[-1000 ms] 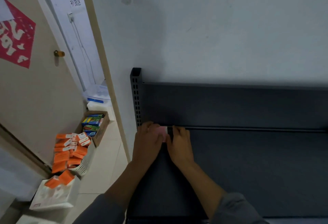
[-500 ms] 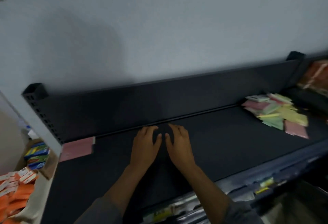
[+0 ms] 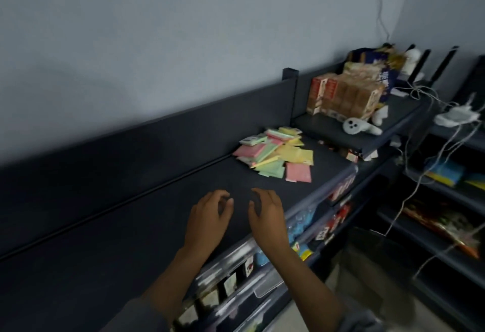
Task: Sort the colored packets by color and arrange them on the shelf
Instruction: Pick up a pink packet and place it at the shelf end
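Lying flat, jumbled pink, green, yellow packets (image 3: 275, 157) point every way, far right on shelf (image 3: 131, 226); left hand (image 3: 210, 216) and right hand (image 3: 267, 213) hover near, fingers loosely curled, empty.

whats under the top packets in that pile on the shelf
The pile of packets lies loose on the dark shelf: pink, green and yellow ones overlap, with edges of lower packets poking out. How many lie fully covered underneath cannot be seen.

Two hands (image 3: 236, 216), one packet pile (image 3: 275, 157)
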Motion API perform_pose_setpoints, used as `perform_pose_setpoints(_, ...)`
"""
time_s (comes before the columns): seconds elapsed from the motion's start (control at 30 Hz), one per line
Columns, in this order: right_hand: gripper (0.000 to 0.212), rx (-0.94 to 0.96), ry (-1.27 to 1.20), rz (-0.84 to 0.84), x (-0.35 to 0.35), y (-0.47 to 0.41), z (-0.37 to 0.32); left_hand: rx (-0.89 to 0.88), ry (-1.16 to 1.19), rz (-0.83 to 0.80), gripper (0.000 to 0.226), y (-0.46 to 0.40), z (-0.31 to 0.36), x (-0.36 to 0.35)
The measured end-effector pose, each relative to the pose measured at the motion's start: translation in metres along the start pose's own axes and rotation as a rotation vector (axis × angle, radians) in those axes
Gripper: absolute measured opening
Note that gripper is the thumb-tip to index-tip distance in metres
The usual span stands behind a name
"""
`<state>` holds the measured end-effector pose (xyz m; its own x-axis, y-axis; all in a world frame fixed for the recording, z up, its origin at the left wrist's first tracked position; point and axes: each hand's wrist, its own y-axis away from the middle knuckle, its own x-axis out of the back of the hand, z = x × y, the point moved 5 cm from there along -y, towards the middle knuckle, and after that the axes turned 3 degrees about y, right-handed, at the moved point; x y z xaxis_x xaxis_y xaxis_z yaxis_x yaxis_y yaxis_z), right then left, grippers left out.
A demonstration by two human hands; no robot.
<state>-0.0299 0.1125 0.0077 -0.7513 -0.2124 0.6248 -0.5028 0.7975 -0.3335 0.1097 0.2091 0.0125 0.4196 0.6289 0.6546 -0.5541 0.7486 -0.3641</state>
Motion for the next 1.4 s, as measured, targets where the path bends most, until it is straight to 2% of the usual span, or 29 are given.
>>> perform_pose_setpoints(0.3,0.035,-0.146,0.061,0.069,0.042,-0.042,0.062,-0.059,0.026,-0.103,0.021,-0.059,0.059,-0.072)
perform_pose_setpoints(0.4,0.037,-0.239,0.186,0.078,0.049,-0.063,0.083,-0.072,0.068,-0.142,0.017,-0.081,0.068,-0.097)
perform_pose_setpoints(0.53,0.05,-0.376,0.349,0.055,0.053,-0.1,0.107,-0.058,0.109,-0.197,0.007,-0.115,0.073,-0.121)
perform_pose_setpoints(0.67,0.065,-0.493,0.451,-0.009,0.042,-0.129,0.129,-0.011,0.09,-0.193,0.046,-0.141,0.06,-0.136)
perform_pose_setpoints(0.8,0.073,-0.521,0.506,0.011,0.035,-0.141,0.141,0.035,0.073,-0.245,0.056,-0.145,0.053,-0.149)
perform_pose_setpoints(0.93,0.081,-0.537,0.427,0.003,0.032,-0.148,0.142,0.051,0.115,-0.259,0.054,-0.153,0.05,-0.16)
perform_pose_setpoints(1.03,0.106,-0.645,0.283,-0.051,0.037,-0.152,0.143,0.028,0.141,-0.254,0.046,-0.158,0.054,-0.17)
perform_pose_setpoints(1.1,0.113,-0.693,0.203,-0.117,0.041,-0.154,0.146,0.035,0.146,-0.253,0.037,-0.159,0.06,-0.173)
perform_pose_setpoints(1.13,0.108,-0.691,0.158,-0.15,0.043,-0.155,0.148,0.04,0.144,-0.255,0.034,-0.159,0.062,-0.175)
perform_pose_setpoints(1.2,0.083,-0.66,0.043,-0.15,0.049,-0.156,0.151,0.045,0.133,-0.26,0.029,-0.158,0.067,-0.18)
perform_pose_setpoints(1.27,0.063,-0.642,-0.133,-0.036,0.06,-0.153,0.153,0.051,0.134,-0.266,0.023,-0.157,0.071,-0.184)
perform_pose_setpoints(1.33,0.052,-0.619,-0.317,0.085,0.071,-0.151,0.153,0.028,0.116,-0.255,0.024,-0.157,0.079,-0.187)
perform_pose_setpoints(1.4,0.037,-0.563,-0.431,0.109,0.079,-0.151,0.149,0.024,0.128,-0.242,0.024,-0.157,0.088,-0.187)
